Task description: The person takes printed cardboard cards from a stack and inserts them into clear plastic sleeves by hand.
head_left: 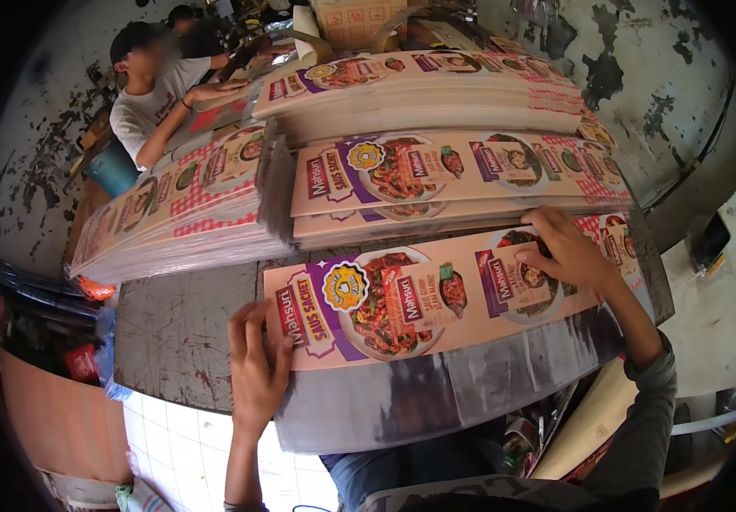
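Printed board (453,320) lies nr edge of worktop (180,341), right in front of the wearer, long side running approx 9 to 3 o'clock. Clear plastic (445,397) shows along its 6 o'clock side, hanging past worktop edge; can't tell if it's a sleeve or loose sheet. L hand (257,363) at board's 9 o'clock end, fingers slightly parted, thumb over the corner; can't tell if it's actually pinching. R hand (568,247) at abt 2 o'clock, fingers spread on the printed face, no pinch visible. Similar boards in a stack (462,175) at 12, another stack (189,192) at 10.

Handling, my guess: board light, fairly stiff but bendy over its length, prob card; creases easily if lifted by one corner. Plastic thin, floppy, slick, may cling or wrinkle. Best hold: both short ends, 9 and 3, thumbs on top, fingers under, w/ light pressure. Flat palm mid-face steadies it w/o denting edges. Avoid tugging plastic at 6; prob tears or slides.
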### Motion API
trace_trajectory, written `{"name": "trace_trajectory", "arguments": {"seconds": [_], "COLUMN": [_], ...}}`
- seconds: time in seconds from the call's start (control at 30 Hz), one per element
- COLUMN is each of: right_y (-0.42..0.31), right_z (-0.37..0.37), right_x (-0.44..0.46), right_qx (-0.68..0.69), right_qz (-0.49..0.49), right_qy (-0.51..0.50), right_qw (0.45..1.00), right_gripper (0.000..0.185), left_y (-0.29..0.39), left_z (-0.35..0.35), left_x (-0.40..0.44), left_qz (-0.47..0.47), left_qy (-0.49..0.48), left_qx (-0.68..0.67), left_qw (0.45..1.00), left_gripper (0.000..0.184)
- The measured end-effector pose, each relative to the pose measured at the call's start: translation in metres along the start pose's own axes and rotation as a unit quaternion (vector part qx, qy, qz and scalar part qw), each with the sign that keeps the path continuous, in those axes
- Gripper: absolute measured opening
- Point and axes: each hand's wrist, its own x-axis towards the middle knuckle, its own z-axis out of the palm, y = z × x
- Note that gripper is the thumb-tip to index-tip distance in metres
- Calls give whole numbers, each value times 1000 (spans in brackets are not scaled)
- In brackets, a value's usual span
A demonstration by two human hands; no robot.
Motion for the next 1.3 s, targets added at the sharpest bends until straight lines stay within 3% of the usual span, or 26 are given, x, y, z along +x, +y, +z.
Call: {"name": "trace_trajectory", "arguments": {"seconds": [0.17,0.23,0.37,0.57,0.63,0.73,0.97,1.17,1.3], "right_y": [-12,-17,-18,-14,-16,-19,-40,-39,-35], "right_z": [-11,-16,-9,4,3,-2,1,15,16], "right_x": [-22,-31,-33,-33,-33,-28,5,6,1], "right_qx": [-26,-29,-17,-38,-27,-58,-51,-4,17], "right_qz": [30,39,6,51,44,18,-74,-46,-7], "right_qy": [-13,-19,-5,26,37,27,26,75,45], "right_qw": [999,999,1000,998,998,998,996,996,999], "right_gripper": [50,53,54,56,51,44,34,41,51], "left_y": [13,9,17,17,22,28,49,38,29], "left_z": [-15,-13,-8,-11,-24,-30,-13,10,14], "left_x": [-37,-53,-43,-12,-4,10,75,77,74], "left_qz": [-73,-67,-99,-67,-29,11,169,196,218], "left_qy": [24,-25,-24,-18,-89,-68,-112,-118,-137], "left_qx": [-73,-143,-172,-149,-63,27,43,23,17], "left_qw": [994,987,980,986,994,997,978,973,966], "left_gripper": [60,64,60,46,47,48,40,43,59]}}
